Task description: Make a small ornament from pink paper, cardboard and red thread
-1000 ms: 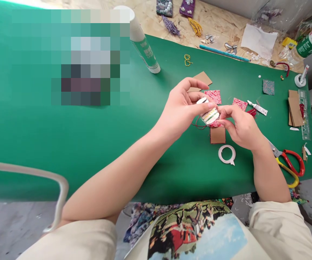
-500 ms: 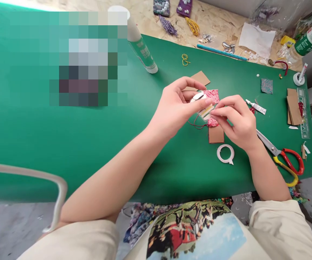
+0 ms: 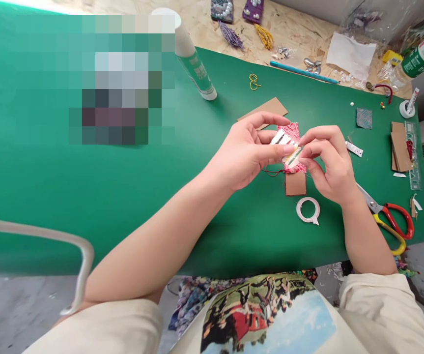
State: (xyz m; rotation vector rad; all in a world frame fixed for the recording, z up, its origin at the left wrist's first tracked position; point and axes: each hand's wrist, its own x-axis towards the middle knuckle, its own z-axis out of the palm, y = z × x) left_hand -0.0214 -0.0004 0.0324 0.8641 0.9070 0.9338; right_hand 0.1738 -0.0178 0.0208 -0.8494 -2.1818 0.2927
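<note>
Thread card: held up over a red patterned piece, between the left hand and right hand; I would pin it flat and ease one strand at a time, so the windings neither slip nor tangle
Card's look: small and white, its edges seemingly notched, with dark, yellow and green strands lying across it
Left hand: pinching the card, thumb over its face; I judge this the anchor, best firm without bending it
Right hand: fingers bent, tips gathered at the card's edge; I cannot tell whether they pinch a strand or the card
Brown square: on the green desk, just below the red piece
White ring: near that square
Scissors: partly behind the right forearm
</note>
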